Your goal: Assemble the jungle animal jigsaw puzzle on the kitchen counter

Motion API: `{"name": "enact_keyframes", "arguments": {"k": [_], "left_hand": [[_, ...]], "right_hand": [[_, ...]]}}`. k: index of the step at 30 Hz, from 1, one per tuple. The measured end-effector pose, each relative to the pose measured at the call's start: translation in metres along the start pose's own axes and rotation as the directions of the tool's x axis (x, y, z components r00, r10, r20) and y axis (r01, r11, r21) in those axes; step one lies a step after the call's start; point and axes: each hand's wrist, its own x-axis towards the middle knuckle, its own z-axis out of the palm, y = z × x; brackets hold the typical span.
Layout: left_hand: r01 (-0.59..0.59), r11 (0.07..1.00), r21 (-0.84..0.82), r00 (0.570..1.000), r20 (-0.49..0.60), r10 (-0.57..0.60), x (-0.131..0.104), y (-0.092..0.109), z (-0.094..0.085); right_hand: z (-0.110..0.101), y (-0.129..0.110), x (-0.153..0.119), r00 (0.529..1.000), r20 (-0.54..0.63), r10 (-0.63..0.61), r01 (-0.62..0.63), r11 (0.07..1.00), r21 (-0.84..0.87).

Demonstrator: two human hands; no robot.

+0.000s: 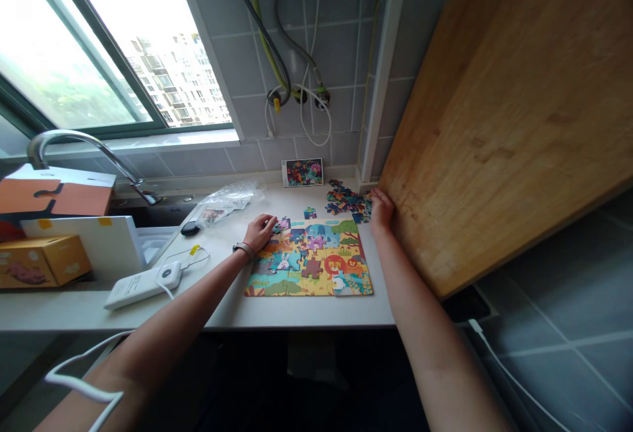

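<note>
A colourful animal jigsaw (324, 267) lies on the white counter, with some loose pieces resting on top of it. My left hand (260, 231) is at its upper left corner, fingers bent over small pieces; what they hold, if anything, is too small to tell. My right hand (382, 209) is beside the right end of a heap of dark puzzle pieces (346, 200), its fingers curled and partly hidden. One loose piece (310, 213) lies just above the jigsaw. A small picture card (302, 173) leans against the back wall.
A large wooden board (519, 115) slants close beside my right arm. At left are a white power strip (143, 285), clear plastic packaging (230, 201), a black round object (190, 228), boxes (44, 260) and a sink faucet (89, 138).
</note>
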Motion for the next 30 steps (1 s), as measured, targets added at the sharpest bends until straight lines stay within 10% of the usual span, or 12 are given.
{"name": "enact_keyframes", "arguments": {"k": [13,19,25,30], "left_hand": [[-0.247,0.966,0.081,0.967,0.085,0.240,0.023,0.026,0.006],[-0.407,0.907,0.105,0.886,0.286,0.365,0.072,0.080,0.059],[-0.370,0.900,0.229,0.905,0.309,0.293,0.099,0.129,0.120],[-0.316,0.900,0.300,0.914,0.351,0.204,0.106,0.138,0.134]], "right_hand": [[-0.004,-0.011,-0.014,0.985,0.030,-0.167,0.168,0.933,-0.317],[0.000,-0.008,-0.016,0.969,0.037,-0.246,0.239,0.878,-0.414],[-0.001,-0.006,-0.016,0.963,0.053,-0.264,0.261,0.868,-0.423],[0.000,-0.009,-0.018,0.960,0.059,-0.275,0.274,0.866,-0.419]]}}
